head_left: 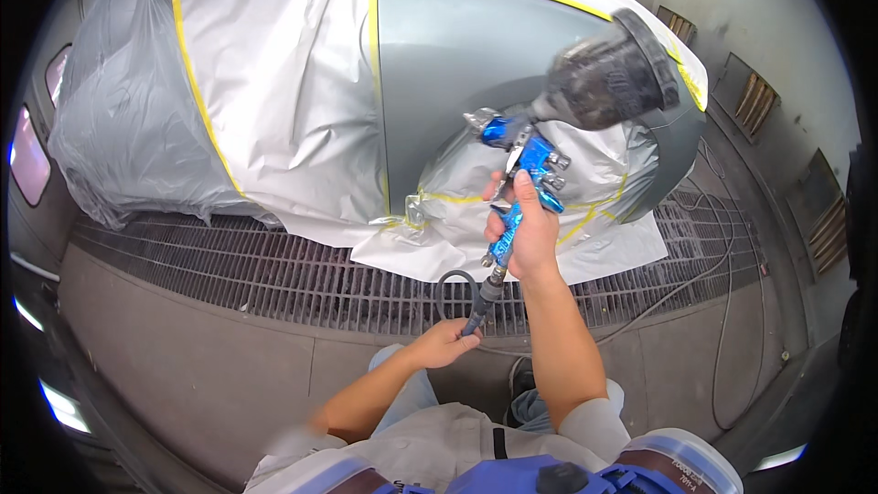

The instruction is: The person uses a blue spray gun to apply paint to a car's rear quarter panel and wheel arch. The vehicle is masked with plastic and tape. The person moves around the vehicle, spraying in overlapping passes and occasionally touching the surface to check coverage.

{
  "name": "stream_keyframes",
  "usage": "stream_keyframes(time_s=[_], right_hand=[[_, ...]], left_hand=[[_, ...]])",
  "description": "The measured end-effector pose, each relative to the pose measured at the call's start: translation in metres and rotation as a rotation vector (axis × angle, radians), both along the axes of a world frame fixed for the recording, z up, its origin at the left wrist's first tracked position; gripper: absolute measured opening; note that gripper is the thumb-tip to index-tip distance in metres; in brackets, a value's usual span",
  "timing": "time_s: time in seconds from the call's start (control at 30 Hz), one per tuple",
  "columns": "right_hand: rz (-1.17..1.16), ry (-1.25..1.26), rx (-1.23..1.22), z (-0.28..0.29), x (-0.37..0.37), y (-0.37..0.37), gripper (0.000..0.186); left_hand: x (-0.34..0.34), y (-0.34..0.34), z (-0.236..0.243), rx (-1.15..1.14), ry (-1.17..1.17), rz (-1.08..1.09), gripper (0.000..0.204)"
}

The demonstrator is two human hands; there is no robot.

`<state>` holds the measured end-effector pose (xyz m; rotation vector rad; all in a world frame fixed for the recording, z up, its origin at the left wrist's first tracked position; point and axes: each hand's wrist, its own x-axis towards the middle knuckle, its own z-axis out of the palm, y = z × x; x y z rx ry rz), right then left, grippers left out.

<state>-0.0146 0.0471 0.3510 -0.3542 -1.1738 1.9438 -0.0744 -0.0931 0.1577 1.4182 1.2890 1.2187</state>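
Note:
A blue spray gun (505, 240) with a dark, paint-stained cup (608, 82) on top is in my right hand (535, 236). My fingers wrap its handle, some of them at the trigger, and the nozzle points left. Below the handle a dark air hose (475, 314) hangs from the fitting, and my left hand (441, 344) is closed around it. Beyond the gun stands a car's grey body panel (439, 46), edged with yellow tape (372, 82). White masking sheet (283, 82) covers the parts beside it, and more sheeting covers the wheel area.
Clear plastic film (128, 119) drapes the car's left end. A floor grating (320, 279) runs along the car's side. A thin hose (681, 288) trails over the floor on the right. Walls with vents (752, 101) stand at the right, and a wall with windows (30, 155) at the left.

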Motion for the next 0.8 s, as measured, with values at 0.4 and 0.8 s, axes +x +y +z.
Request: stream_keyframes(time_s=[0.4, 0.8], right_hand=[[-0.137, -0.118, 0.126, 0.015, -0.042, 0.008, 0.027], [-0.269, 0.050, -0.003, 0.010, 0.014, 0.035, 0.030]], left_hand=[[-0.012, 0.013, 0.013, 0.006, -0.090, 0.132, 0.036], [0.001, 0.027, 0.026, -0.024, 0.068, 0.091, 0.035]])
